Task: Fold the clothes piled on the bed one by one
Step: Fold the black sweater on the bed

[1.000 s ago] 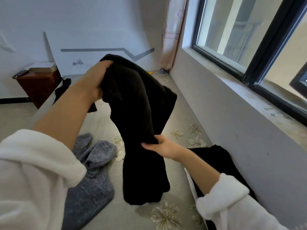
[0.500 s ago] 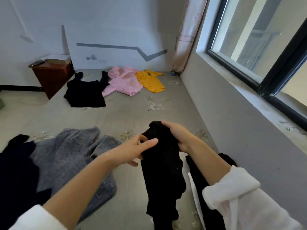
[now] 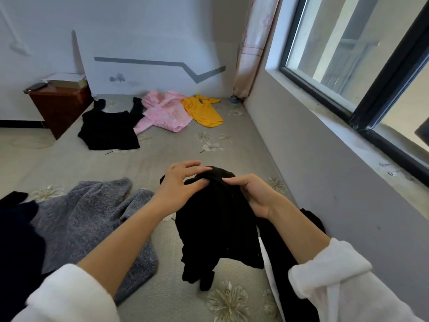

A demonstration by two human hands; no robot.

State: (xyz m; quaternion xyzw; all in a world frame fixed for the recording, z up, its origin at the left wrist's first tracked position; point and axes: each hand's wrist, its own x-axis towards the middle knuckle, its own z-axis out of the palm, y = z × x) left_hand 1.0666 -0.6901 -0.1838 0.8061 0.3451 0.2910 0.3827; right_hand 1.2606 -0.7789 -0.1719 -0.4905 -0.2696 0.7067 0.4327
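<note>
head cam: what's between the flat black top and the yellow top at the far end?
The pink garment lies between the black top and the yellow top; the head view shows it.

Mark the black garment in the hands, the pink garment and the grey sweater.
black garment [image 3: 218, 226], head view, middle of the hanging cloth.
pink garment [image 3: 166, 113], head view, middle of its body.
grey sweater [image 3: 81, 217], head view, middle of its knit body.

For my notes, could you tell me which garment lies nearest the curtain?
The yellow garment, right by the curtain; the pink one lies left of it.
</note>
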